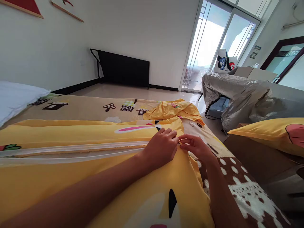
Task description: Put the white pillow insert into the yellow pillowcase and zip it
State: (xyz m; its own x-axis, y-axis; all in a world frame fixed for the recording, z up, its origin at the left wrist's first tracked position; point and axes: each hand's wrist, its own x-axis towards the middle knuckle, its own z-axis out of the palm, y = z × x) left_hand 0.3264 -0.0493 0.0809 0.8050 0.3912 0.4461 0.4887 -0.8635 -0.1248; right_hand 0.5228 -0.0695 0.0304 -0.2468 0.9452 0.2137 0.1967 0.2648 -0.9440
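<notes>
A yellow duvet cover (106,177) with rabbit prints lies spread over the bed. Along it runs an opening edged by white zipper strips (78,148), parted at the left and meeting near my hands. My left hand (162,145) is closed at the right end of this opening, knuckles up, gripping the cover's edge. Touching it from the right, my right hand (193,145) has thumb and fingers pinched at the same corner. The exact bit between the fingertips, perhaps the zipper's end, is too small and hidden to make out.
Beyond the cover lies a patterned beige blanket (92,107) with a crumpled yellow cloth (175,109) on it. A white pillow (19,95) is at left. A yellow pillow (268,133) and plastic-wrapped furniture (237,85) stand right. A black panel (123,68) leans against the wall.
</notes>
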